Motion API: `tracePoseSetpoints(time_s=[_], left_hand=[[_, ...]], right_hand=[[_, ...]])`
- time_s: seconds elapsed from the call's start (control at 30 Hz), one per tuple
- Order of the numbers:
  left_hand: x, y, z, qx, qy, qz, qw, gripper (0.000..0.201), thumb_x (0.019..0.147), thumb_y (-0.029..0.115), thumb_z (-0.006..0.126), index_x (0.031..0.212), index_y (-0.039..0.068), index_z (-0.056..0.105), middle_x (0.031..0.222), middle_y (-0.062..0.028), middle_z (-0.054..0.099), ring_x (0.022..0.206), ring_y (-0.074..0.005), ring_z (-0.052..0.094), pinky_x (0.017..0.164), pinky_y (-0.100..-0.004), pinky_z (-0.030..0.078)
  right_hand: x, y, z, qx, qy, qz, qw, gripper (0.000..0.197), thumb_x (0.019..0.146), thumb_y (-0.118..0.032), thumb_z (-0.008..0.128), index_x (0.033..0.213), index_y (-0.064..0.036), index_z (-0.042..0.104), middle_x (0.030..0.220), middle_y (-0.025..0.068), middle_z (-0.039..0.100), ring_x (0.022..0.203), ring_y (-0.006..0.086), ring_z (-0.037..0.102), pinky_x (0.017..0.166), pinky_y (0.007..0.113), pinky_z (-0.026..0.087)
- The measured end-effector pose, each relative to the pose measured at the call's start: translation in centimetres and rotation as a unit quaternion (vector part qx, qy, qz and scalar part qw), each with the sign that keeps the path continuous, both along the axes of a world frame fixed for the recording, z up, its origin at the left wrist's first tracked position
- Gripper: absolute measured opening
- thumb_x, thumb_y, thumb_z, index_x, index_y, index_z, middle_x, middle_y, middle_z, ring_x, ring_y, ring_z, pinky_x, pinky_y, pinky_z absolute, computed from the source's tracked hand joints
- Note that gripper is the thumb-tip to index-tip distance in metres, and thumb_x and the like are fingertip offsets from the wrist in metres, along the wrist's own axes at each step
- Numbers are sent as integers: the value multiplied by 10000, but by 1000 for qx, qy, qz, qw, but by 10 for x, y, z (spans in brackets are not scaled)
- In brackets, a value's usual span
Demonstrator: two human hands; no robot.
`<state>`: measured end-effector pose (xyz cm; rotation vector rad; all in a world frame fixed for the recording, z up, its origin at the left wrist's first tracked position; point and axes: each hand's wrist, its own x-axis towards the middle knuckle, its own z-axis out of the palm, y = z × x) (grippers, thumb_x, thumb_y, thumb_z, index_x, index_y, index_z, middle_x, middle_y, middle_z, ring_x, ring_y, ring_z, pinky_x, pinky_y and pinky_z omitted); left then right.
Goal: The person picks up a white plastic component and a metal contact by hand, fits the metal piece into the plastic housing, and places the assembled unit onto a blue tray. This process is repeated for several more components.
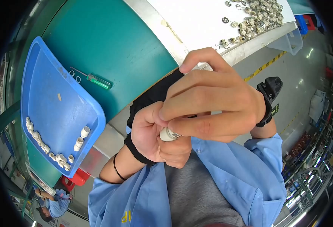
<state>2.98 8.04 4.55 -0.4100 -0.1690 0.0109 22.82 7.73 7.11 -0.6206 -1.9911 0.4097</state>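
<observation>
My left hand (147,132) is closed round a small white cylinder (168,135), ceramic-looking, with some metal at its end. My right hand (215,102) arches over it from the right, fingers bent and tips meeting at the left thumb. Its lowest finger touches the metal end of the cylinder. Whatever else the right fingers may grip is hidden behind them. Both hands are held in front of my chest, above the bench edge.
A blue tray (60,75) on the green bench (109,34) holds several white cylinders (79,143). Beside it lie a green-handled screwdriver (98,81) and scissors (75,76). Small metal-and-cream parts (261,19) are heaped on a white surface (193,22). Another person (56,202) sits far left.
</observation>
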Motion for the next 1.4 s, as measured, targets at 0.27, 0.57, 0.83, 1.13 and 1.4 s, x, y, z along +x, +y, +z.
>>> tracePoseSetpoints(time_s=[0.27,0.57,0.83,1.13,1.4], left_hand=[[4,-4,-2,-47,-73,-27,996,342,966,370,312,874,114,520,546,45,286,421,-99,227,416,-286,185],[6,-15,-4,-68,-142,-39,987,345,959,368,318,814,123,513,548,44,299,413,-91,235,406,-273,188],[2,-20,-3,-81,-164,-62,981,331,951,359,324,855,116,527,551,51,302,416,-84,248,403,-260,199],[1,-21,-4,-105,-164,-74,978,309,945,348,329,902,113,526,548,48,305,416,-83,254,403,-259,202],[2,-23,-10,-122,-165,-15,979,303,935,342,327,904,121,531,541,43,302,413,-93,240,402,-262,193]], right_hand=[[-2,-3,1,-4,8,2,1000,78,804,-20,692,801,-94,716,957,42,722,745,173,674,863,446,437],[-10,-5,3,-41,72,22,996,121,835,-44,712,726,-97,717,796,30,725,634,160,684,817,437,433],[-20,-13,2,-59,115,30,991,125,844,-55,706,722,-73,726,799,50,736,618,148,680,784,388,414],[-22,-8,9,-26,79,21,996,155,832,-20,683,693,-89,697,789,33,725,624,140,678,776,382,393],[-11,-6,12,2,-17,37,999,107,809,-43,672,707,-71,685,804,39,724,629,160,686,786,425,394]])
